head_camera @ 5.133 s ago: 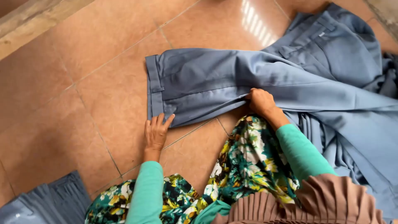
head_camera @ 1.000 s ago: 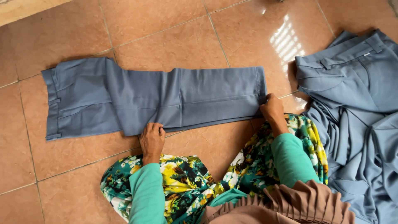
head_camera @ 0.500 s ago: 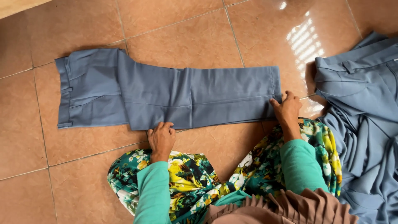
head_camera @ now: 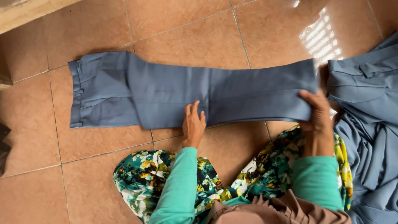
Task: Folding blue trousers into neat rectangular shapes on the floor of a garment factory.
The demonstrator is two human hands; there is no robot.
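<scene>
A pair of grey-blue trousers (head_camera: 174,93) lies flat and folded lengthwise on the tiled floor, waistband to the left, leg ends to the right. My left hand (head_camera: 193,123) rests flat on the near edge of the trousers around mid-length, fingers spread. My right hand (head_camera: 317,113) grips the leg ends at the right, lifting that edge slightly off the floor. Both arms wear teal sleeves.
A heap of more grey-blue garments (head_camera: 367,124) lies at the right, close to my right hand. My floral-patterned lap (head_camera: 153,178) fills the near floor. A pale raised ledge (head_camera: 29,14) runs along the top left. A dark object (head_camera: 3,145) sits at the left edge.
My right hand has closed on the trouser leg ends and raised them slightly. My left hand has slid up onto the cloth. The view has come closer.
</scene>
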